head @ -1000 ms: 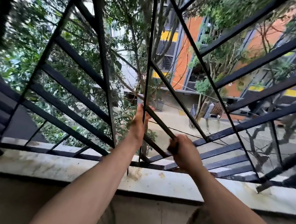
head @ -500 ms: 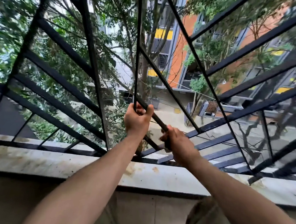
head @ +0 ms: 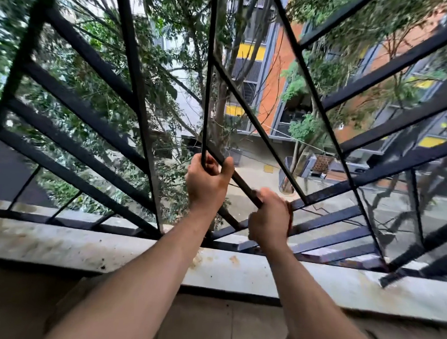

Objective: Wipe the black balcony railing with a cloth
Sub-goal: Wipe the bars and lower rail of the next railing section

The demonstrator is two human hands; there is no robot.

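So the black railing [head: 134, 65] is taking up pretty much the whole view, sitting on a stained stone ledge [head: 79, 246], and the thin upright bar [head: 208, 89] is running down the middle of it. Using that bar as the reference point for everything.

The left hand [head: 206, 186] is gripping the upright bar itself low down. Its fingers are curling round from the far side and the thumb is sticking up just to the right of it, touching the metal.

The right hand [head: 269, 222] is sitting just right of and a bit below the upright bar, fist closed tight around a slanted bar [head: 242, 184] that's heading down to the right from the upright bar. Knuckles are facing the camera, so the fingertips are hidden.

A reddish sliver [head: 290, 221] is peeking out along the outer edge of that fist. It could be the cloth bunched up inside, but honestly I can't tell, since the hand is covering it.

Both forearms are reaching over the ledge below the upright bar. Behind the bar, trees [head: 169, 99] are filling the left side and an orange building [head: 272, 93] is showing on the right.
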